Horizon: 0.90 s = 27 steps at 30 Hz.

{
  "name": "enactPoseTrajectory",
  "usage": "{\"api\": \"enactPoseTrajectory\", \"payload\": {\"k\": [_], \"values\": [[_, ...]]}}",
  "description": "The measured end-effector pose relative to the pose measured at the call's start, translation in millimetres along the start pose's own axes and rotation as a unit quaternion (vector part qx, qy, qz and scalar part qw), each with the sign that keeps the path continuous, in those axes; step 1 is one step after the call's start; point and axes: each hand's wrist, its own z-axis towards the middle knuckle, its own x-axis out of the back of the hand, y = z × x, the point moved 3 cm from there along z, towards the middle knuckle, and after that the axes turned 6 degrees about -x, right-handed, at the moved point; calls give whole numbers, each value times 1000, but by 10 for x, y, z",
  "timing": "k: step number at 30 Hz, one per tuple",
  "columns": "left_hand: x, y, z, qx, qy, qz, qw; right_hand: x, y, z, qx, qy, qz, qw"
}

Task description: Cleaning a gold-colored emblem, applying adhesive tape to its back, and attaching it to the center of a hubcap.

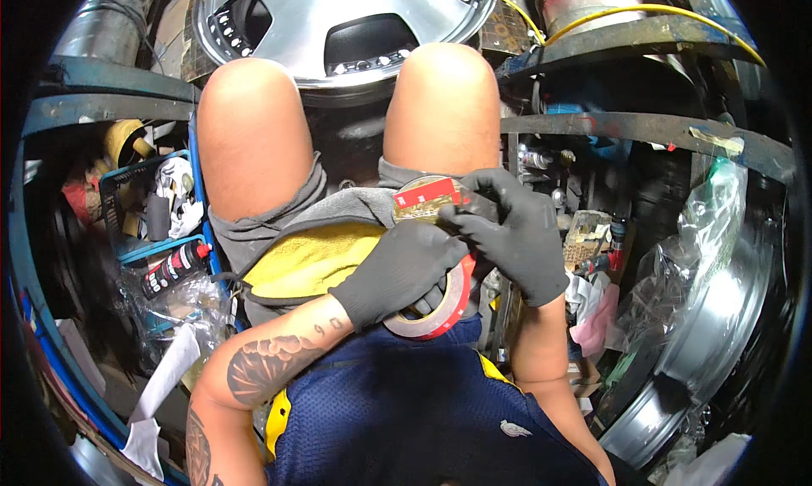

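My left hand (404,270) grips the tape roll (458,297); beyond it, my right hand (518,228) pinches a disc (421,212) one strip (425,194) only part-covers.

Two gloved hands (402,270) (518,236), one tape roll (459,298), one disc (423,210), one yellow-grey cloth (313,262), one spoked wheel (338,2)

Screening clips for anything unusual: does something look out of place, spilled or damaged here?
At the person's left, a black bottle with a red cap lies tipped amid crumpled clear plastic instead of standing upright. No spill shows. Nothing odd shows on the red tape roll in the left hand.
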Motion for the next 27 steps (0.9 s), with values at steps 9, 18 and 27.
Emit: {"api": "enactPoseTrajectory", "payload": {"k": [9, 18, 27], "values": [[-36, -42, -275, -97, 96, 117, 984, -119, 126, -155, -164, -33, 361, 917], [92, 35, -199, -36, -17, -1, 999, -234, 318, -273, -170, -9, 395, 903], [160, -90, -148, 27, -57, -78, 995, -118, 302, -291, -50, -24, 278, 959]]}}
